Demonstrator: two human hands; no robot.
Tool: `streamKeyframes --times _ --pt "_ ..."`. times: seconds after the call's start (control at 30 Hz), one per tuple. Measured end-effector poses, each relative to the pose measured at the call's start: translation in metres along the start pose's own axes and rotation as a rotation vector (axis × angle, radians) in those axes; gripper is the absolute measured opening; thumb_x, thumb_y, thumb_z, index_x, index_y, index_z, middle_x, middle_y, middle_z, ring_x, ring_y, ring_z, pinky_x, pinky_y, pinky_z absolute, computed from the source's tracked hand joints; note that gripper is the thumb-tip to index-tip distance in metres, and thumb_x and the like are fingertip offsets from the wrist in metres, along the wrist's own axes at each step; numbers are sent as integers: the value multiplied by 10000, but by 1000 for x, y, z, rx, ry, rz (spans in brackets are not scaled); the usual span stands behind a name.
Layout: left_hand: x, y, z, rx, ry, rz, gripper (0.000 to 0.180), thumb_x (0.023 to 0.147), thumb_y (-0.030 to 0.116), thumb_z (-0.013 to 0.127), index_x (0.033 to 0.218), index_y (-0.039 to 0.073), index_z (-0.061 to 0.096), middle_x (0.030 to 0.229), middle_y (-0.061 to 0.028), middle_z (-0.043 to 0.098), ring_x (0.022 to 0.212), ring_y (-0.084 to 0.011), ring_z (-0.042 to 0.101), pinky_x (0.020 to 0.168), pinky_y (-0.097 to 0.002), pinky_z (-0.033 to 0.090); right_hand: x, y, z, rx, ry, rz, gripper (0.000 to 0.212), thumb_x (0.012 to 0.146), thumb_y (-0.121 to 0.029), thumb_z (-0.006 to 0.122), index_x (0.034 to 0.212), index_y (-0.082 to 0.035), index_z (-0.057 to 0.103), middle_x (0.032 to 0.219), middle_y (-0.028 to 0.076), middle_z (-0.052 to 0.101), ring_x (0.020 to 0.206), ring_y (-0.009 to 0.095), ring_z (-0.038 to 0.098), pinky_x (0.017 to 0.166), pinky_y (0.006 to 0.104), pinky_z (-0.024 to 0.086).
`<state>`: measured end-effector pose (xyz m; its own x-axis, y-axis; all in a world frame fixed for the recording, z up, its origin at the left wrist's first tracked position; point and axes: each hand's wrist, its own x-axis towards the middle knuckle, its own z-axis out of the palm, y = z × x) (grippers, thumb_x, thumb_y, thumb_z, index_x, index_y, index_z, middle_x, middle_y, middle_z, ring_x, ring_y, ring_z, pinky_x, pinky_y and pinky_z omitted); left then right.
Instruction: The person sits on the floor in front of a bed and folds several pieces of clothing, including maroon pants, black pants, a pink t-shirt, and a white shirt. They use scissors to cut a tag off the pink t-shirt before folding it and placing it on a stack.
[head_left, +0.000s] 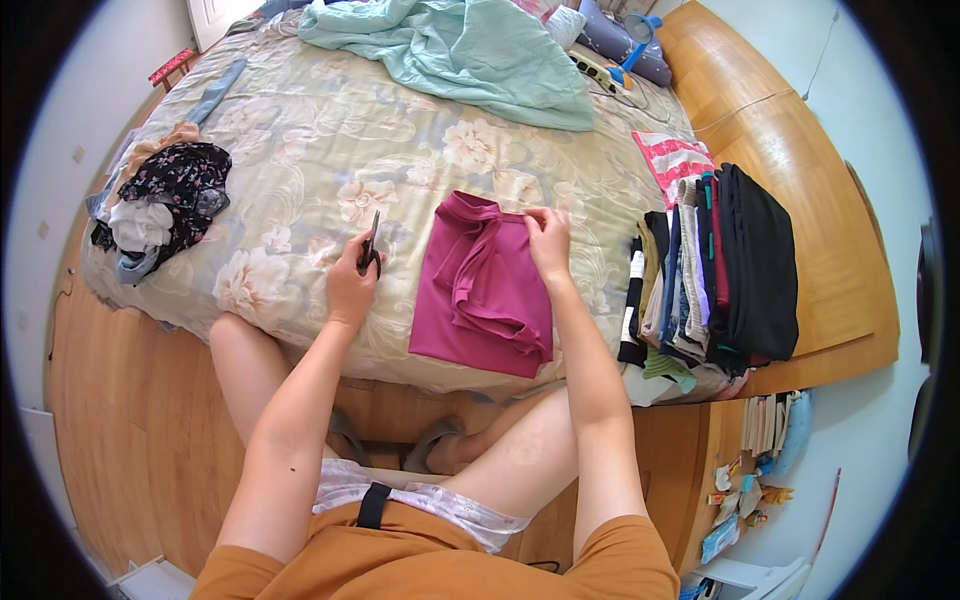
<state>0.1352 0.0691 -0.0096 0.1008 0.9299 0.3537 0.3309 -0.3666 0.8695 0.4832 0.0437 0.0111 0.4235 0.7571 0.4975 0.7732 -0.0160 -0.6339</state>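
One magenta garment (482, 285), right hand (548, 240) at corner

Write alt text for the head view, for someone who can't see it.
A person's left hand holds black-handled scissors while their right hand holds the upper right corner of a folded magenta garment on a floral bedsheet. Folded clothes stand in a row at right, a loose heap lies at left, and a mint blanket lies beyond.
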Motion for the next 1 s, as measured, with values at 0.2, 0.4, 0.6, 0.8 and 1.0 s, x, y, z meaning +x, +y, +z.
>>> streamKeyframes --times 0.2,0.4,0.6,0.8,1.0 --pt "-1 -4 2 -19 -12 -24 410 841 -7 594 1232 110 559 886 -42 736 793 -185 702 700 -301 519 7 -8 30 85 -230 322 246 866 -272 685 860 -26 690 814 150 696 743 303 665 707 382 512" --pt "-1 -3 2 0 -14 -5 406 840 -3 599 1229 108 561 881 -38 736 795 -179 704 697 -301 523 12 -11 12 251 -235 460 150 930 -159 620 976 -17 636 822 49 688 678 108 607 570 264 490" --pt "2 2 2 -290 -81 -77 370 882 -39 528 1246 27 539 910 -94 731 786 -155 690 692 -276 519 1 -9 22 458 -278 437 193 877 -97 667 1049 -14 643 798 50 680 679 115 620 568 264 504" --pt "16 108 26 -678 -613 -382 417 950 135 564 1316 -37 458 1082 -148 695 889 -134 674 743 -251 518 3 -4 37 319 -281 426 136 900 -134 649 946 -6 656 817 67 694 695 132 636 640 291 522" --pt "32 132 87 -835 -1045 -779 271 984 178 507 1174 -16 495 1164 -229 629 1032 -290 663 845 -384 573 5 -7 22 241 -255 273 136 916 -133 636 944 -1 644 824 68 692 727 131 650 662 277 525"
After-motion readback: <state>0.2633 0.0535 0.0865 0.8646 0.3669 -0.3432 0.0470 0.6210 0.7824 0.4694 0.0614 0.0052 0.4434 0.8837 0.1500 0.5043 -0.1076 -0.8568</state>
